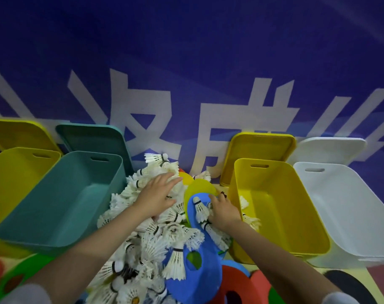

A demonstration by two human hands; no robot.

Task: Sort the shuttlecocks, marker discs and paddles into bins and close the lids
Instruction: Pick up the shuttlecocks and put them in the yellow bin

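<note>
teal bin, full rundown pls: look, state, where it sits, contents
The teal bin is a rectangular, smooth plastic-looking tub with rounded corners and a slot handle cut in its far wall. It sits open and appears empty, second from the left, between a yellow bin and the shuttlecock pile, which presses against its right wall. Its teal lid leans behind it.

Four open bins [61, 194]; four lids [94, 137]; shuttlecocks [156, 242] uncountable.
</note>
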